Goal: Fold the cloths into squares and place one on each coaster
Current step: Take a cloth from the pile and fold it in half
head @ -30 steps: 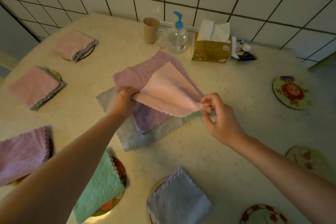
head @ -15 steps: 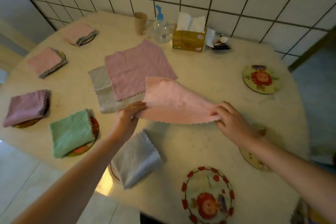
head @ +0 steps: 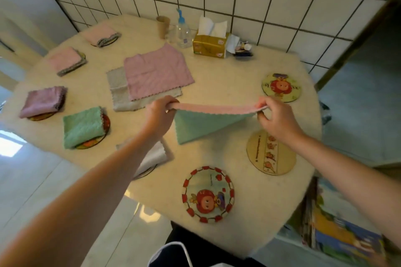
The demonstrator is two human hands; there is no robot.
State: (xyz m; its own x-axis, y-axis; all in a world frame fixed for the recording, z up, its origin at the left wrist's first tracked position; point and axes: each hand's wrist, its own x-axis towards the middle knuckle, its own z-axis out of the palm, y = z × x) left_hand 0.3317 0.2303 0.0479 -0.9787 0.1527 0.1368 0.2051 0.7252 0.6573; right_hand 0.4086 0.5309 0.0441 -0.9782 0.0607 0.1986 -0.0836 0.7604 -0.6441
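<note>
Held taut above the counter, just beyond the red-bordered coaster: pink-and-green cloth, each top corner pinched by a grip, left hand, right hand. Stretched flat, probably for folding in half.

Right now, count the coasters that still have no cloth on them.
3: one coaster at the table's far right, one under the right hand, one at the near edge. None seem hidden; the other coasters carry folded cloths.
</note>
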